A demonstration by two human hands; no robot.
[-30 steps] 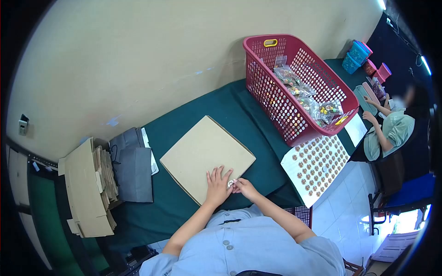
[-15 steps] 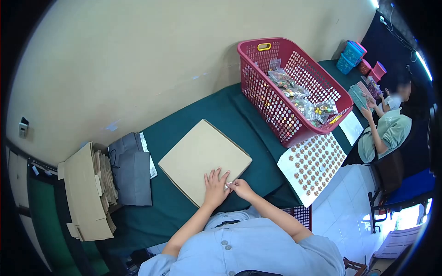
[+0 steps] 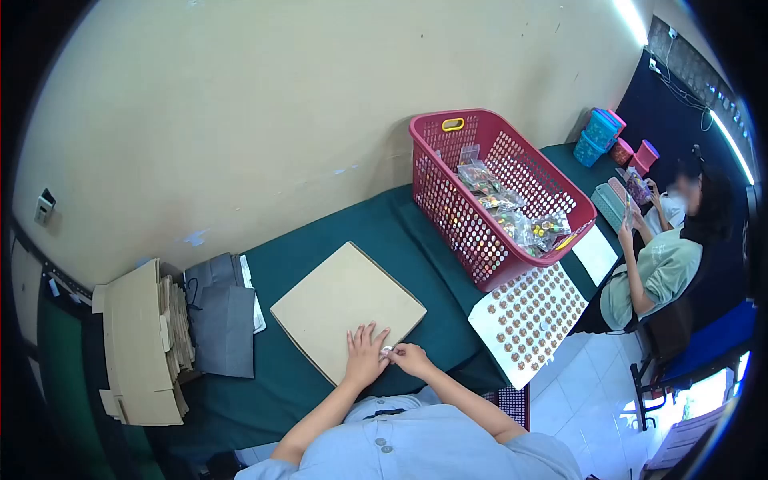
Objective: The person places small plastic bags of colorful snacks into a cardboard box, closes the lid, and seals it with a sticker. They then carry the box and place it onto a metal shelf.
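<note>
A flat, square brown cardboard box [image 3: 344,296] lies at an angle on the green-covered table, close in front of me. My left hand [image 3: 366,356] rests on its near part, palm down with fingers spread. Just right of it, my right hand [image 3: 411,360] pinches a small whitish piece [image 3: 386,351] at the box's near right side, beside my left thumb. The piece is too small to name its kind. To the right lies a white sheet [image 3: 504,352] with rows of round brown stickers; one spot on it shows pale.
A tall maroon basket [image 3: 448,232] holding clear bags stands behind the sheet. Folded cardboard [image 3: 136,352] and a dark grey paper bag [image 3: 224,332] stand at the left. Another person [image 3: 652,272] sits at the table's right side, near blue tubs [image 3: 600,132].
My view has tilted up, so the table things sit lower in the picture. Both hands stay at the same part of the box, the right still pinching. The other person's hands have shifted.
</note>
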